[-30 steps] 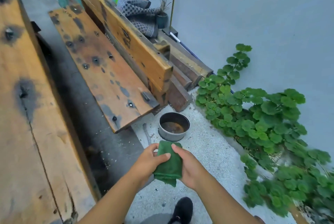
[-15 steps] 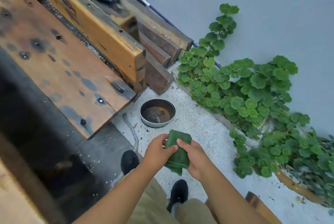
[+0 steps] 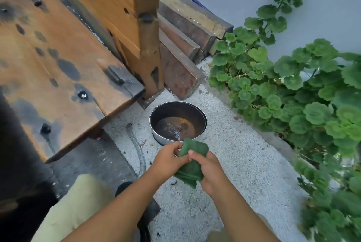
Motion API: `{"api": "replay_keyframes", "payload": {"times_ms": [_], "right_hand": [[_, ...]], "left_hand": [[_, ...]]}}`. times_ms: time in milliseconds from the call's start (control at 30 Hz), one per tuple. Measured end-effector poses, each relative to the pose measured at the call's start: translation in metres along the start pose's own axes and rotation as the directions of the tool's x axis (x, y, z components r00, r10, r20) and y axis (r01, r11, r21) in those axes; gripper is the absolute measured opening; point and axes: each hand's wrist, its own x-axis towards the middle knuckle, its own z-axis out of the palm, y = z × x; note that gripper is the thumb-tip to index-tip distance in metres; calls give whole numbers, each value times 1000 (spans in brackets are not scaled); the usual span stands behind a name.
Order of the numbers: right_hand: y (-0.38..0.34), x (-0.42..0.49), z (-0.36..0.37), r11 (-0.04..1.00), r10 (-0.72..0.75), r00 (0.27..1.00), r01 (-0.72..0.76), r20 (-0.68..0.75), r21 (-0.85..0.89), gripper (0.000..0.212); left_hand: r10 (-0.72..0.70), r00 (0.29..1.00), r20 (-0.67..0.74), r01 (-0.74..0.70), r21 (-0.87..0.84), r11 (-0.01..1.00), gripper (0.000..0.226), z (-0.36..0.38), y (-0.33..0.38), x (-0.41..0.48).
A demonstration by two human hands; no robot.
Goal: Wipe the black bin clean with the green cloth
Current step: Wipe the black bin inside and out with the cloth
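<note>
Holding the folded green cloth [image 3: 192, 163] above pale gravel [image 3: 244, 163], pinching its upper edge with the left hand [image 3: 168, 160] and wrapping curled fingers of the right hand [image 3: 211, 173] round its lower half. Just beyond, on the gravel off the wooden bench [image 3: 58, 56] corner, beside leafy plants [image 3: 293, 95]: the black bin [image 3: 179, 109], rust-brown at the bottom.

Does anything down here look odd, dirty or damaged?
Yes. The round metal bowl on the pale gravel holds rusty brown residue, and the orange wooden bench seat beside it is blotched with dark stains.
</note>
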Motion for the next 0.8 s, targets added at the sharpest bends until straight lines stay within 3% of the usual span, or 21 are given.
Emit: {"api": "replay_keyframes", "payload": {"times_ms": [167, 333, 467, 533, 600, 667, 733, 800], "right_hand": [[36, 96, -25, 999, -18, 998, 16, 60, 39, 31], [60, 161, -48, 993, -88, 986, 76, 144, 86, 30], [64, 177, -62, 993, -85, 978, 66, 192, 102, 28], [63, 173, -65, 992, -81, 974, 59, 212, 107, 25], [61, 168, -72, 990, -94, 974, 70, 205, 122, 23], [61, 169, -83, 988, -97, 981, 74, 167, 137, 25], [63, 171, -88, 986, -91, 986, 71, 137, 148, 27], [63, 175, -91, 987, -78, 989, 60, 123, 150, 29]], "left_hand": [[70, 995, -76, -80, -133, 988, 21, 26, -74, 67], [258, 942, -213, -237, 121, 964, 23, 50, -131, 118], [280, 947, -157, -260, 139, 956, 26, 59, -144, 131], [268, 962, -47, -252, 216, 943, 30, 50, -136, 127], [295, 945, 141, -325, 494, 806, 40, 28, -120, 126], [282, 914, 293, -401, 760, 512, 54, 4, -103, 131], [293, 885, 362, -436, 866, 244, 59, -17, -93, 139], [296, 873, 388, -435, 893, 112, 54, -26, -90, 150]]}}
